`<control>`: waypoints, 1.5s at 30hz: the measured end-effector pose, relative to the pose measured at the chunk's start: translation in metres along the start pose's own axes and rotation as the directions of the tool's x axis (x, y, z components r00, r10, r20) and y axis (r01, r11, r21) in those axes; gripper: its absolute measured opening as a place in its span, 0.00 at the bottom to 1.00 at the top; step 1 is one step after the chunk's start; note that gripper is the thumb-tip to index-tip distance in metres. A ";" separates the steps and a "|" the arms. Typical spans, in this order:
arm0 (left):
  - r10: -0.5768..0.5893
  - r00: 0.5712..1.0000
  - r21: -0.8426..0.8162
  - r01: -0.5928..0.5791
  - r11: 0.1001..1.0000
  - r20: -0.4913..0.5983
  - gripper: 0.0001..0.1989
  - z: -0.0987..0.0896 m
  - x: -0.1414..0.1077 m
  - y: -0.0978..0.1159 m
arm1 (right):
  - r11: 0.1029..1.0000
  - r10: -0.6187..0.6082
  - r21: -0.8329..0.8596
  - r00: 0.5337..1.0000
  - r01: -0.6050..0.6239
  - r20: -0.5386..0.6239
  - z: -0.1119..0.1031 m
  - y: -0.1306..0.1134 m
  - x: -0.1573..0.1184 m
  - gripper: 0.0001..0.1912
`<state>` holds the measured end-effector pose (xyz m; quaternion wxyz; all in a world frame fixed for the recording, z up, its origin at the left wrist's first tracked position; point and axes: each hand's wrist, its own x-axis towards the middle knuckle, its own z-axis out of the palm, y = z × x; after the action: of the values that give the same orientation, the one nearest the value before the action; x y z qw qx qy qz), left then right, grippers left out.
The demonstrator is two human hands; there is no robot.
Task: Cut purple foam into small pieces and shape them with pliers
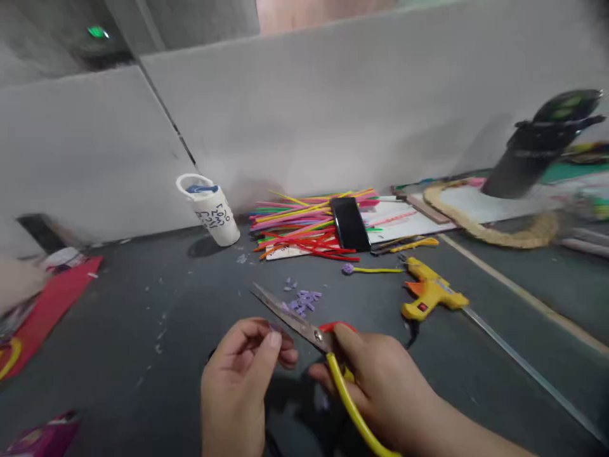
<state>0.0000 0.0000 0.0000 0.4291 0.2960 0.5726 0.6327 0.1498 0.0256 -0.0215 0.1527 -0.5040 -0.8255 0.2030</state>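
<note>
My right hand grips a pair of scissors with yellow-coated handles and a red part by the pivot. The blades point up and left and look nearly closed. Beside them, my left hand pinches thumb against fingers, with a small purple piece showing at the tips. Just beyond the blades lies a little heap of cut purple pieces. Farther right, a yellow stem with a purple ball end rests close to a yellow hot glue gun, which has a clear glue stick in its back.
Colourful pipe cleaners are piled near the wall beside a black phone. A white cup stands left of them. At the right are a beige ring and a dark tumbler; a red sheet lies left.
</note>
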 end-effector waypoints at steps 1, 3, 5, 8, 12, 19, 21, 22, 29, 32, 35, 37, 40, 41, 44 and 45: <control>0.011 1.000 -0.008 -0.011 1.000 0.005 0.04 0.000 0.000 0.000 | 1.000 -0.016 0.000 1.000 0.016 -0.016 -0.001 0.000 -0.001 0.21; 0.028 1.000 -0.017 -0.028 0.999 0.012 0.03 0.000 0.000 0.000 | 0.999 -0.040 -0.004 0.999 0.040 -0.035 -0.002 0.001 -0.002 0.22; 0.037 0.999 -0.013 -0.037 0.999 0.022 0.03 0.001 0.000 -0.001 | 0.999 -0.049 -0.017 0.998 0.049 -0.036 -0.003 0.002 -0.002 0.23; 0.045 0.999 -0.012 -0.045 0.999 0.022 0.02 0.001 0.001 -0.001 | 0.998 -0.055 -0.043 0.998 0.054 -0.025 -0.001 0.002 -0.003 0.25; 0.036 0.999 -0.047 -0.035 0.998 0.028 0.02 0.001 0.000 -0.001 | 0.997 -0.068 -0.047 0.997 0.066 -0.045 -0.002 0.002 -0.003 0.23; -0.225 0.915 -0.058 0.259 0.964 0.334 0.03 0.002 0.002 0.002 | 0.854 0.039 0.517 0.998 -0.058 0.048 -0.011 -0.002 0.002 0.06; -0.288 0.842 -0.013 0.330 0.944 0.456 0.04 0.002 0.004 -0.001 | 0.772 0.075 0.631 0.997 -0.074 0.024 -0.015 -0.002 0.004 0.01; -0.315 0.804 0.016 0.356 0.934 0.505 0.04 0.001 0.005 -0.003 | 0.741 0.091 0.667 0.996 -0.080 0.018 -0.018 -0.002 0.005 0.00; -0.420 0.669 0.183 0.396 0.900 0.613 0.06 0.000 0.006 -0.014 | 0.619 0.033 0.767 0.981 -0.171 0.193 -0.031 -0.002 0.007 0.04; -0.440 0.665 0.216 0.395 0.893 0.604 0.07 0.002 0.004 -0.013 | 0.604 0.020 0.774 0.974 -0.193 0.227 -0.029 0.000 0.006 0.02; -0.449 0.682 0.222 0.398 0.890 0.577 0.07 0.004 0.003 -0.011 | 0.605 -0.012 0.772 0.968 -0.192 0.250 -0.029 0.002 0.007 0.01; -0.450 0.691 0.221 0.398 0.890 0.566 0.07 0.004 0.004 -0.011 | 0.640 0.005 0.741 0.966 -0.201 0.258 -0.030 0.002 0.007 0.03; -0.445 0.690 0.233 0.384 0.894 0.570 0.06 0.003 0.006 -0.012 | 0.645 0.016 0.736 0.967 -0.204 0.255 -0.030 0.001 0.008 0.06; -0.434 0.697 0.237 0.367 0.900 0.570 0.05 0.002 0.007 -0.012 | 0.638 0.009 0.744 0.968 -0.198 0.250 -0.029 0.001 0.008 0.06; -0.401 0.741 0.244 0.318 0.916 0.538 0.06 0.003 0.007 -0.011 | 0.663 0.039 0.722 0.973 -0.196 0.228 -0.024 0.002 0.007 0.04; -0.400 0.758 0.249 0.314 0.916 0.516 0.05 0.003 0.006 -0.010 | 0.686 0.062 0.700 0.975 -0.197 0.214 -0.022 0.003 0.007 0.04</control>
<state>0.0021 0.0067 -0.0099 0.6667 0.3831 0.5135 0.3809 0.1587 0.0369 -0.0035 0.2500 -0.4424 -0.6530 0.5616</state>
